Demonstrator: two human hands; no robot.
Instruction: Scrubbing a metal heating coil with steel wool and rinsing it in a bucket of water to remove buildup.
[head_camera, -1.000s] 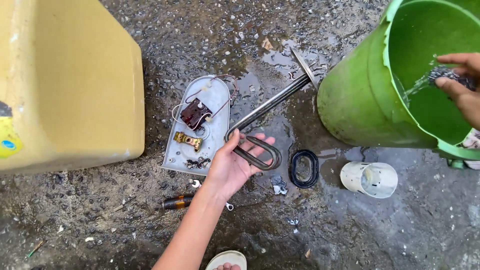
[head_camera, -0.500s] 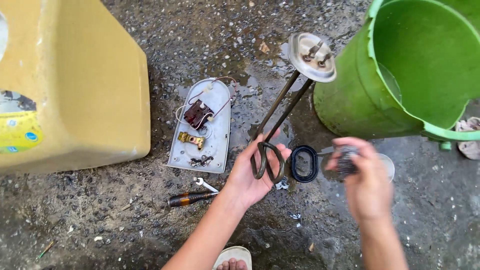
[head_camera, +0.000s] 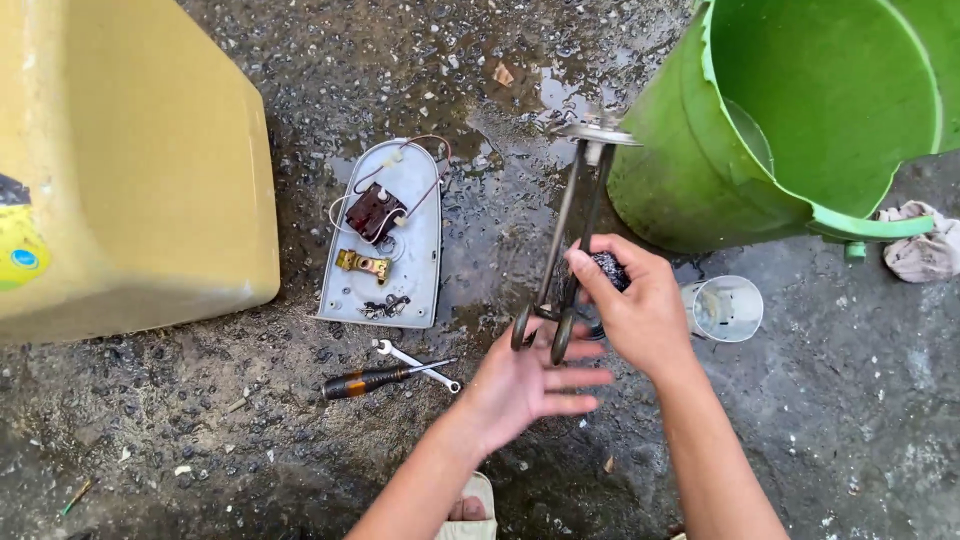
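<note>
2 big containers are framing the wet concrete floor (head_camera: 200, 420): a yellow plastic tank (head_camera: 120, 170) at the left and a green bucket (head_camera: 800, 130) at the right. Between them a grey metal cover plate (head_camera: 385, 240) is lying flat, with a screwdriver (head_camera: 375, 379) and a small spanner (head_camera: 415, 362) just below it. The heating element (head_camera: 572, 235) is standing upright, flange on top; it looks stiff, wet and probably slippery, best gripped at its lower loops. The left hand (head_camera: 525, 385) is spreading open beneath those loops, touching them. The right hand (head_camera: 640, 305) is closing around a dark scouring pad (head_camera: 608, 270) against the rods.
</note>
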